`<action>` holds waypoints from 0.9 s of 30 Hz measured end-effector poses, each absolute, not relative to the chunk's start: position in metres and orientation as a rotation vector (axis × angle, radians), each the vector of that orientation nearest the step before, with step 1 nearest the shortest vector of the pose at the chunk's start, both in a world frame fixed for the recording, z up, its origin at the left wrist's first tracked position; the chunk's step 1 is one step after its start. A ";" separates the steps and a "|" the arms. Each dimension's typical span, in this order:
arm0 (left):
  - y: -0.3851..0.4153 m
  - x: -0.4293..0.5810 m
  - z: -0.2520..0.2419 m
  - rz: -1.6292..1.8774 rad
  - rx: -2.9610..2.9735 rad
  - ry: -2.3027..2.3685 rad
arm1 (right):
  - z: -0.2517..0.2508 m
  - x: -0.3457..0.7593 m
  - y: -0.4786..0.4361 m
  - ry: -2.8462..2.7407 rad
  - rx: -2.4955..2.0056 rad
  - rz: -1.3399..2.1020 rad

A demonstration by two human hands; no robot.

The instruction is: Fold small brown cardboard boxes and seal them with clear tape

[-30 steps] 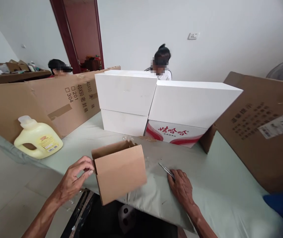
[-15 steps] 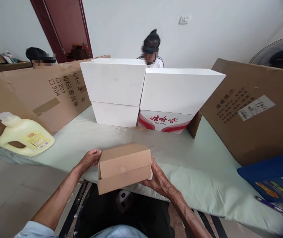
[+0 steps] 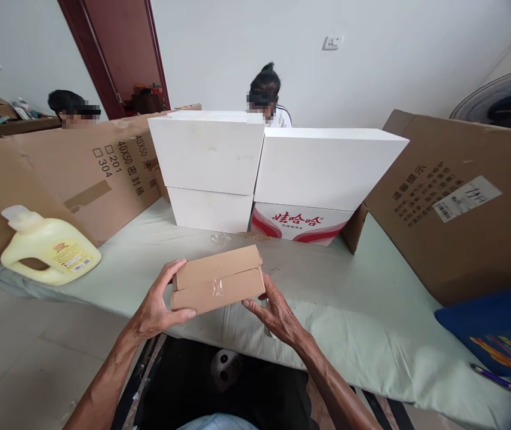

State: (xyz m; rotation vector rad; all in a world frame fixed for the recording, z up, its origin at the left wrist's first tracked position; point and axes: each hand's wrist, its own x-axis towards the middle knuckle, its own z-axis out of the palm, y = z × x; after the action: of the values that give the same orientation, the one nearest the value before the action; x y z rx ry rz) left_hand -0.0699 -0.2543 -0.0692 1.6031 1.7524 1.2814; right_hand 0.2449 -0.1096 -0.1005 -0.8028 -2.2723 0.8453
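A small brown cardboard box (image 3: 237, 291) is held up over the near edge of the cloth-covered table, its left end tilted lower. A strip of clear tape (image 3: 216, 287) shines across the seam on the side facing me. My left hand (image 3: 157, 307) grips the left end, thumb along the lower edge and fingers at the upper corner. At the right end, my right hand (image 3: 280, 313) holds the box with its thumb near the bottom edge; its other fingers are partly hidden behind the box. Something pale shows under my right palm, too small to make out.
White boxes (image 3: 211, 155) and a red-and-white printed carton (image 3: 300, 224) stand ahead. Large cardboard panels (image 3: 456, 239) flank the table (image 3: 349, 310). A yellow jug (image 3: 54, 248) lies left; a blue container (image 3: 497, 328) and pen (image 3: 501, 382) lie right. Two people sit beyond.
The box has turned so its taped side faces me, and it has risen slightly. My left hand has moved from beside its far left corner to gripping its left end.
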 end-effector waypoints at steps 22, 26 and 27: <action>-0.225 -0.095 -0.055 1.171 1.621 1.617 | -0.163 0.278 -0.080 -1.875 -1.384 0.900; -0.222 -0.092 -0.060 1.154 1.703 1.651 | -0.131 0.254 -0.080 -1.760 -1.219 1.163; -0.224 -0.089 -0.063 1.188 1.712 1.675 | -0.123 0.249 -0.081 -1.729 -1.165 1.232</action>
State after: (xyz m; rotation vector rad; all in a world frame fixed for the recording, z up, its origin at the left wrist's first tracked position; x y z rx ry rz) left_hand -0.0893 -0.2242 -0.0626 1.7122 1.6749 1.1878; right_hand 0.2488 -0.0815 -0.1234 -1.1651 -1.7294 1.2322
